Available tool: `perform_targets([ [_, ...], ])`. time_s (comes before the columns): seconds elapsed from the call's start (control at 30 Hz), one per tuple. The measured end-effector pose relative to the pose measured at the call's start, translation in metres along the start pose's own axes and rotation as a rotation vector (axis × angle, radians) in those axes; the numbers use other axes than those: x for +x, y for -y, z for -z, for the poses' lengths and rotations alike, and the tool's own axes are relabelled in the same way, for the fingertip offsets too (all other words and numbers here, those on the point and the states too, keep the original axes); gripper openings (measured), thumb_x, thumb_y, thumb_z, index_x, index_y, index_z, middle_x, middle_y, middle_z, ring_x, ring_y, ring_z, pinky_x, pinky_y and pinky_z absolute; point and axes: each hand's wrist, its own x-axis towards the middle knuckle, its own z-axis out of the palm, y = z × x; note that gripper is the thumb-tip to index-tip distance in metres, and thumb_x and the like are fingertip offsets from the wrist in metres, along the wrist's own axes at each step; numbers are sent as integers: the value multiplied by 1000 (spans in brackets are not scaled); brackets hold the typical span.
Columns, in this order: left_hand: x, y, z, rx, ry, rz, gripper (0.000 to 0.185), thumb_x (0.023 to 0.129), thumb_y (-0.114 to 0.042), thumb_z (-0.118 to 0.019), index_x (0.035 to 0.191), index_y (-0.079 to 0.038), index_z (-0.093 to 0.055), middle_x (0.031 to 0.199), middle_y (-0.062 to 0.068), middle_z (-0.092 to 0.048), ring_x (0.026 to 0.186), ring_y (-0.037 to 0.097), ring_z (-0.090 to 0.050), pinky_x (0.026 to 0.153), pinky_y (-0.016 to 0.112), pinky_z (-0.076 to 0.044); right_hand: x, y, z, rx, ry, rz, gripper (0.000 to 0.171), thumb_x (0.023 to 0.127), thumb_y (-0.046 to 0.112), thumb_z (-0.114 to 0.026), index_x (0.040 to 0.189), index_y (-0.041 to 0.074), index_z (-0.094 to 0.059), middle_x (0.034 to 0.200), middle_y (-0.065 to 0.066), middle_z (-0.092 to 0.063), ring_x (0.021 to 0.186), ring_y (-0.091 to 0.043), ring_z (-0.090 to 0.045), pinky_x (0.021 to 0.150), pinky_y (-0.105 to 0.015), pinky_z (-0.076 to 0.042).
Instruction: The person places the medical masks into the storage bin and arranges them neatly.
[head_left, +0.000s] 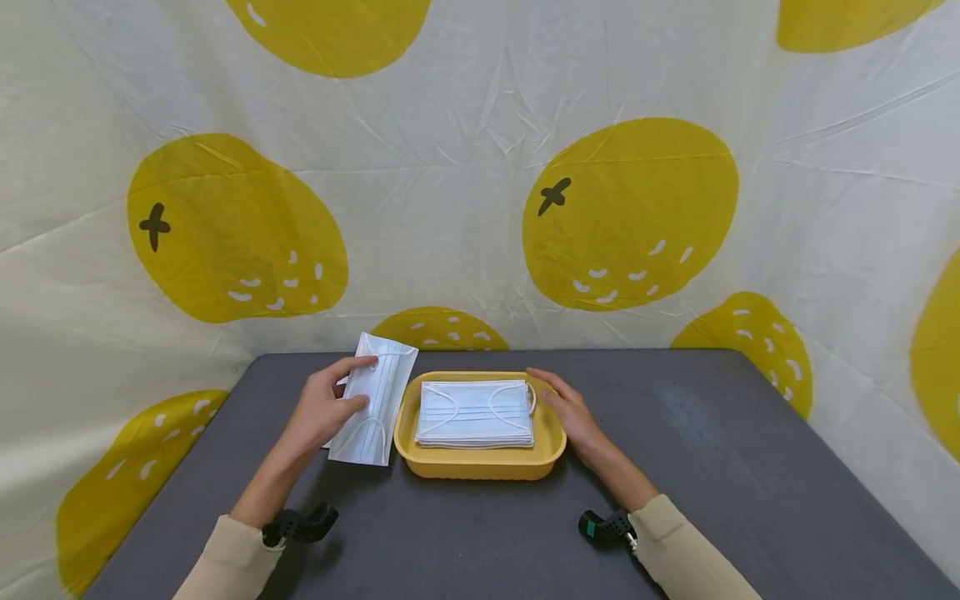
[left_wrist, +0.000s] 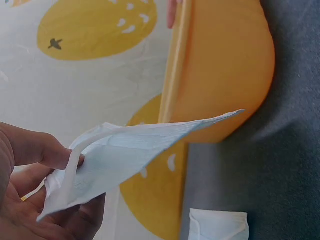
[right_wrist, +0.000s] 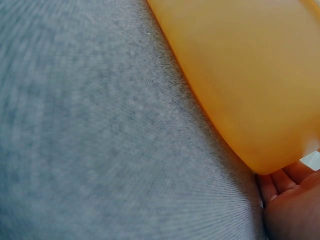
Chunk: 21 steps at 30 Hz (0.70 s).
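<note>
A light-blue pleated face mask point(head_left: 384, 392) with white ear loops is pinched between the thumb and fingers of my left hand point(head_left: 324, 407), tilted at the left end of the yellow tray point(head_left: 480, 468). In the left wrist view the held mask point(left_wrist: 125, 155) shows edge-on, bowed, raised above the table. Inside the tray lies a neat stack of similar masks point(head_left: 474, 417), ear loops on top. My right hand point(head_left: 573, 417) holds the tray's right end, thumb at the rim; in the right wrist view its fingers point(right_wrist: 282, 182) bend against the outer wall.
Below the left hand, another mask point(left_wrist: 218, 225) lies on the dark grey table point(head_left: 480, 533). A pale curtain point(head_left: 442, 225) with big yellow fruit prints hangs behind the table and along its sides. Each wrist wears a black camera band point(head_left: 300, 525).
</note>
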Motion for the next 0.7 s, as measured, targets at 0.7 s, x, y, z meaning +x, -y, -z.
perform_targets([
  [0.7,-10,-32,-7,-98,-18,-41,48,95,-2,-66,141,-14,-63,146,17,-55,109,38,-68,78,34,-60,-1,2,-1,5,0,16,45,110,12,-41,154,9,-48,166,-13,-38,156,-31,-29,127,-52,-24],
])
